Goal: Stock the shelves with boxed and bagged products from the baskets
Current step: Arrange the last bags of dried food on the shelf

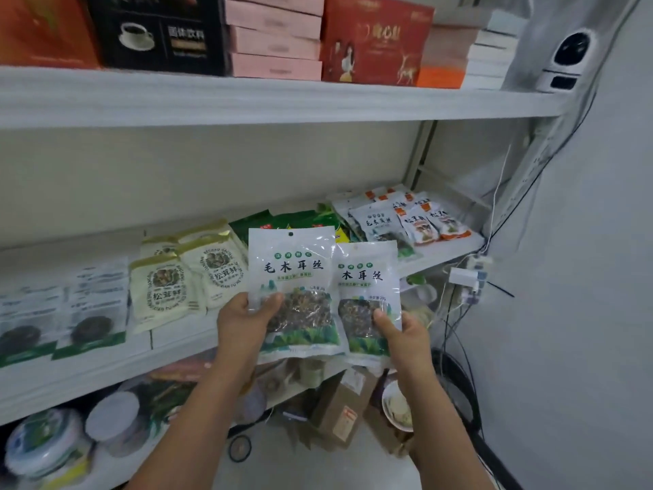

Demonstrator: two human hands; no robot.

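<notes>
Item one, nearest: my left hand (pixel 243 323), thumb pressed on the front lower corner of a bag of shredded wood ear (pixel 293 274), fingers curled behind it. Item two: my right hand (pixel 403 337), thumb pinching the lower right edge of a second wood ear bag (pixel 369 288). Both bags are upright with labels facing me, the left one overlapping the right one's edge, held in the air just in front of the middle shelf (pixel 106 371) and not yet set down. On that shelf, left to right: clear bags of dark dried goods (pixel 92 313), cream matsutake bags (pixel 162 291), green bags (pixel 282 219) behind what I hold, then a matching wood ear bag (pixel 376 222) beside white-and-orange mushroom bags (pixel 427 222) at the far right end. Top shelf, farthest: black coffee box (pixel 159 33), stacked pink boxes (pixel 275 40), red gift box (pixel 374 44). Status, as I judge it: boxes look done, bagged stock well along, these two bags outstanding, most likely bound for the matching bag at the right. No basket is in view, so I cannot count what remains.
</notes>
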